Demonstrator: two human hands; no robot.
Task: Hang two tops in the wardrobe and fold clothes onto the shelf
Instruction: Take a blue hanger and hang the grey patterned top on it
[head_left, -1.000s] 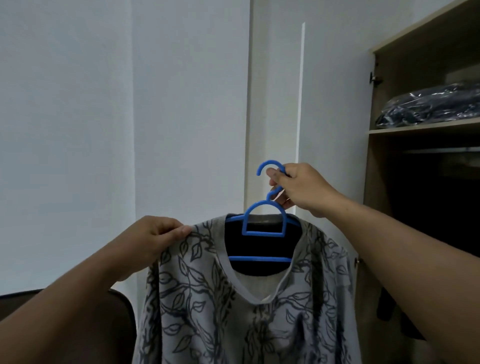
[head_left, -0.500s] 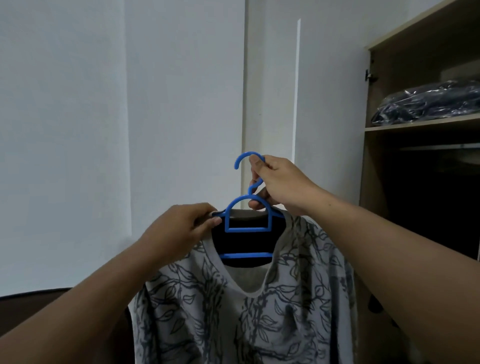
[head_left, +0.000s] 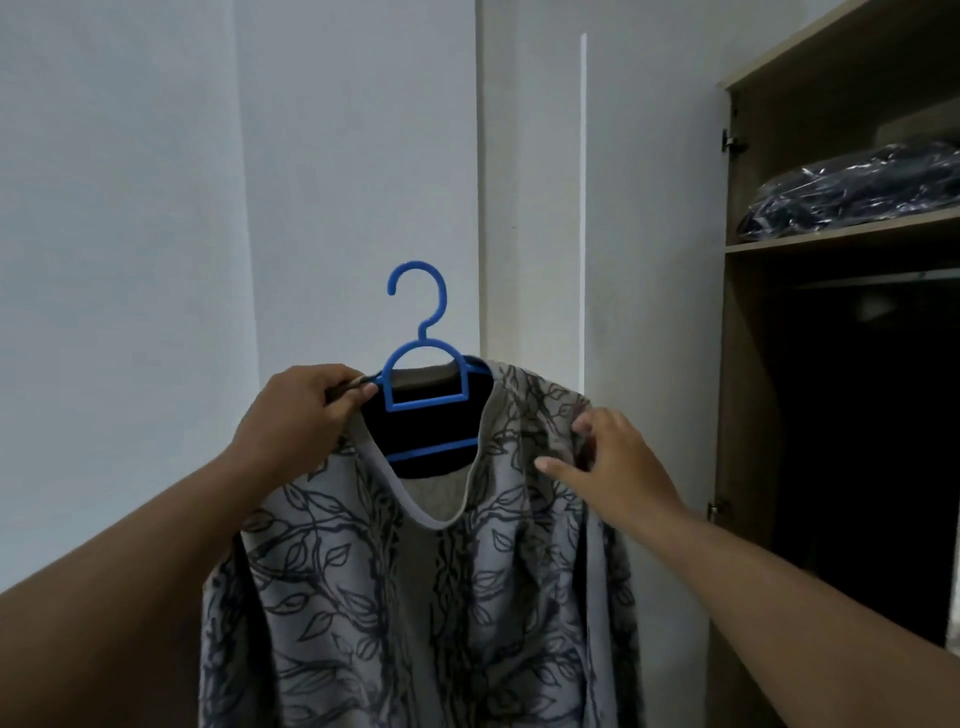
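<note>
A grey top (head_left: 415, 597) with a dark leaf print hangs on a blue plastic hanger (head_left: 441, 296), held up in front of the white wall. My left hand (head_left: 301, 415) grips the hanger's left arm together with the top's left shoulder. My right hand (head_left: 618, 467) is at the top's right shoulder, with its thumb and fingers spread and touching the fabric. The hanger's hook stands free above the collar. The open wardrobe (head_left: 743, 364) stands to the right, dark inside, with a rail (head_left: 883, 278) under its upper shelf (head_left: 831, 239).
A dark bundle wrapped in clear plastic (head_left: 852, 192) lies on the upper shelf. The open wardrobe door's white edge (head_left: 583, 208) runs vertically just behind the top. White wall fills the left half of the view.
My right hand let go of the hanger's hook and dropped to the top's right shoulder. My left hand moved from the shoulder fabric to grip the hanger's left arm.
</note>
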